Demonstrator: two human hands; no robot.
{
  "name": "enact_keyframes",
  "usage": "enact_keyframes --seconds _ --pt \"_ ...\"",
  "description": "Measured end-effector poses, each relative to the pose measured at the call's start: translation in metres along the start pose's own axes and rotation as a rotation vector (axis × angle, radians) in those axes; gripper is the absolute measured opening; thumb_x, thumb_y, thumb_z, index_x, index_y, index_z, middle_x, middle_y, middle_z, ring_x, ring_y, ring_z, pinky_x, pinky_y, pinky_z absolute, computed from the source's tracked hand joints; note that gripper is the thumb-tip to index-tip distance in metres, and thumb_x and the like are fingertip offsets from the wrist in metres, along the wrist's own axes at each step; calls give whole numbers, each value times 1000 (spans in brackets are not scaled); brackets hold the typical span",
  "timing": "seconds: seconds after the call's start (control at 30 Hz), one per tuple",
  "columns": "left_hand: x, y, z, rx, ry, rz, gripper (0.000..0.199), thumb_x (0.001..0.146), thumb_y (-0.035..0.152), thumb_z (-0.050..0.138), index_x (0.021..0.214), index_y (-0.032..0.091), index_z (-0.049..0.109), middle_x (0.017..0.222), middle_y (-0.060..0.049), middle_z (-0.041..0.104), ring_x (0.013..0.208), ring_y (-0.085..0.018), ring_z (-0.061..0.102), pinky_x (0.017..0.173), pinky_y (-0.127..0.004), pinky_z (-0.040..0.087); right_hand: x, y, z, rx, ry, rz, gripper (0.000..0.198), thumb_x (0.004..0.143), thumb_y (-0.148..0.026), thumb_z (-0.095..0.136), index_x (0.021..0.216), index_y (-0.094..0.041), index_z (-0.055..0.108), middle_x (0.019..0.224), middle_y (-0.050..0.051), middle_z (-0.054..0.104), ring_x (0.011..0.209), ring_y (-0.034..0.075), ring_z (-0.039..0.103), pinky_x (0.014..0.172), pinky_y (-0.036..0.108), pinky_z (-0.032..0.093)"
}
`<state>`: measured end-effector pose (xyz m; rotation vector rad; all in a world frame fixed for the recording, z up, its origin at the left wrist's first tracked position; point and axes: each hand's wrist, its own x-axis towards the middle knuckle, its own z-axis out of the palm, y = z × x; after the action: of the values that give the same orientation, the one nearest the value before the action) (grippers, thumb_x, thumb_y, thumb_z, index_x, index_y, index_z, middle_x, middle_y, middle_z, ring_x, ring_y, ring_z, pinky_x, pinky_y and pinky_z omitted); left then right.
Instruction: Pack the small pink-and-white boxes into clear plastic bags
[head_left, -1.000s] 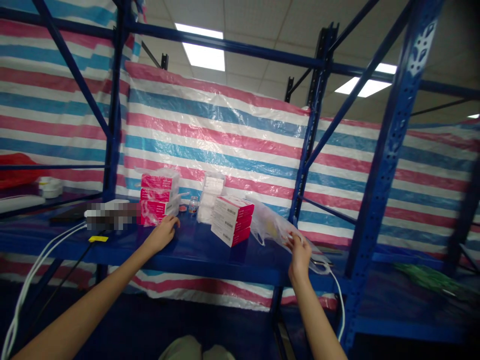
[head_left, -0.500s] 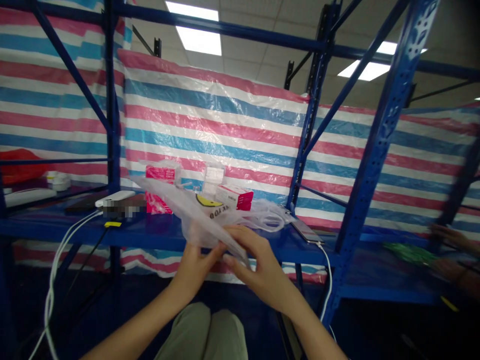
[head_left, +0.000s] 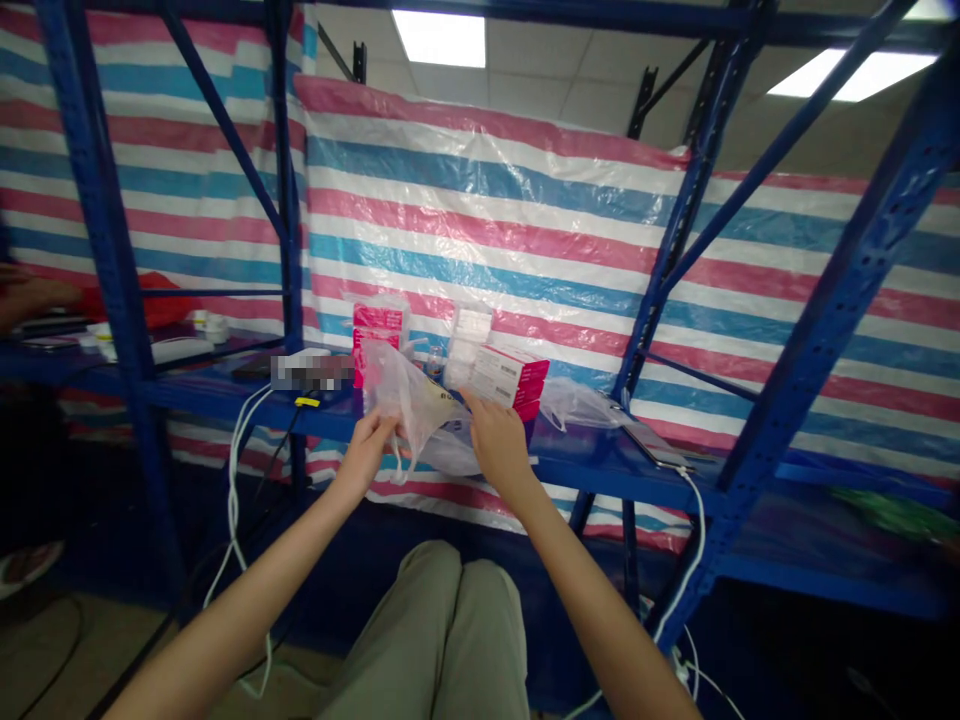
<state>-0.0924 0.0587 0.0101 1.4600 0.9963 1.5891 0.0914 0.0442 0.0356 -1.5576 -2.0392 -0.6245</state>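
A thin white plastic bag (head_left: 409, 395) with some yellow print hangs between my hands, just above the front of the blue shelf. My left hand (head_left: 367, 452) pinches its left side, where a handle loop dangles below the fingers. On the right, my right hand (head_left: 495, 440) grips the bag's other side, its fingertips partly hidden. Right behind that hand lies a pink and white box (head_left: 510, 378). A pink box (head_left: 377, 330) stands behind the bag on the left. Between them rises a stack of white packs (head_left: 469, 340).
Another clear plastic bag (head_left: 577, 402) lies right of the boxes, beside a phone (head_left: 656, 442) with a white cable. A dark device with a yellow tag (head_left: 307, 402) sits at left. Blue uprights (head_left: 832, 270) flank the shelf (head_left: 585, 465). A person's hand (head_left: 37, 298) shows far left.
My hands have moved apart, and the bag, earlier held flat and sideways, now hangs stretched between them. The camera view has turned left and down.
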Motion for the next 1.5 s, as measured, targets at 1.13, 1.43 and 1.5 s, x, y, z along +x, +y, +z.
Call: enact_keyframes --seconds 1.13,1.43,1.5 --pt "-49 67 43 1312 -163 1219 22 86 16 37 100 13 54 103 -13 56 90 -22 54 72 -31 42 43 -26 -58 -388 237 -73 24 91 -12 27 91 -18 51 77 6 56 73 16 50 59 28 28" --pt "7 61 8 1636 26 688 26 90 16 27 102 12 50 77 -9 56 68 -19 57 62 -29 39 37 -18 -70 -413 236 -69 26 90 -9 27 95 -18 50 79 7 58 76 18 53 60 29 30" --pt "7 63 9 1671 -19 687 31 88 12 27 112 12 48 76 -10 57 67 -20 58 61 -30 39 40 -21 -67 -399 207 -5 25 89 -9 28 96 -17 50 79 8 58 76 19 55 61 28 32"
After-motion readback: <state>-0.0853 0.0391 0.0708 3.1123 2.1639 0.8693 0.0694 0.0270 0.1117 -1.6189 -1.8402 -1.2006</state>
